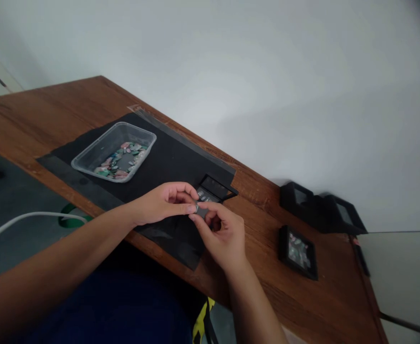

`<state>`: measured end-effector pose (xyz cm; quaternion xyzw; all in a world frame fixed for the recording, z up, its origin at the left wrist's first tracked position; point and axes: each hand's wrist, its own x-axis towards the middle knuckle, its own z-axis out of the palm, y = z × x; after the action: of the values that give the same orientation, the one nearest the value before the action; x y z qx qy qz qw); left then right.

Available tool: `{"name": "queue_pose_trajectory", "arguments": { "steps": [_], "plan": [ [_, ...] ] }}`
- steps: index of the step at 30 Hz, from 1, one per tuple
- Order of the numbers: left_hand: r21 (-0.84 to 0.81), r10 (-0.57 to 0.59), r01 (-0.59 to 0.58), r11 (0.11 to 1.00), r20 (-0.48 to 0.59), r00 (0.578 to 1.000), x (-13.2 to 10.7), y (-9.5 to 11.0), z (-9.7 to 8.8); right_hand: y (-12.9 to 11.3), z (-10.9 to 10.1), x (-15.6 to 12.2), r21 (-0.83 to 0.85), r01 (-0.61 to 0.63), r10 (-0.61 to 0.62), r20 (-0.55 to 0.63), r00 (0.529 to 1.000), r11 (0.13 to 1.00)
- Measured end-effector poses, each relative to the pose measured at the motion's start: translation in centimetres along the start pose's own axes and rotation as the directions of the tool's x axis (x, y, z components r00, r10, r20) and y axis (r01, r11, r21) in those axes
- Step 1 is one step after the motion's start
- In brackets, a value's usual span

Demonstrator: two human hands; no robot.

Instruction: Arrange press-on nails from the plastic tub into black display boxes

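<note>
Small dark piece (202, 210): flat, grey-black, roughly square, mostly hidden by fingertips. Pinched from both sides, left hand (163, 203) thumb and forefinger on one edge, right hand (222, 234) fingertips on other. Held off surface, above near part of black mat (167, 162). Surface detail too small to tell.

Black frame box (215, 188): small, square, open, windowed lid tilted up behind base. Few pale bits inside base. Sits on mat's right corner, just behind the pinched piece.

The head-worn camera is looking forward and down across the brown wooden counter (45, 110), facing the plain white wall (267, 71). It is sitting close above the left hand (163, 203) and right hand (224, 236), tilting sideways.
</note>
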<state>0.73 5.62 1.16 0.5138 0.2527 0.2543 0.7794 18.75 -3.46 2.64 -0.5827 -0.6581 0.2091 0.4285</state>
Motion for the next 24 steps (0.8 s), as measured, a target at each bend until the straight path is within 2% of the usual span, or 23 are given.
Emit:
{"name": "queue_pose_trajectory", "arguments": {
  "steps": [5, 14, 24],
  "plan": [
    [-0.043, -0.016, 0.016, 0.999, 0.013, 1.000, 0.0, -0.4, -0.2, 0.1, 0.1, 0.1, 0.007, -0.013, 0.013, 0.005, 1.000, 1.000],
    [-0.137, 0.053, -0.052, 0.989, 0.008, 0.999, 0.2, -1.8, -0.6, 0.1, 0.2, 0.2, 0.010, -0.038, 0.038, 0.011, 0.999, 0.999],
    [-0.200, 0.088, -0.078, 0.977, 0.042, 0.995, 0.5, -1.5, -0.6, 0.5, 0.3, 0.0, -0.030, 0.039, -0.039, 0.012, 0.999, 0.999]
  ]
}}
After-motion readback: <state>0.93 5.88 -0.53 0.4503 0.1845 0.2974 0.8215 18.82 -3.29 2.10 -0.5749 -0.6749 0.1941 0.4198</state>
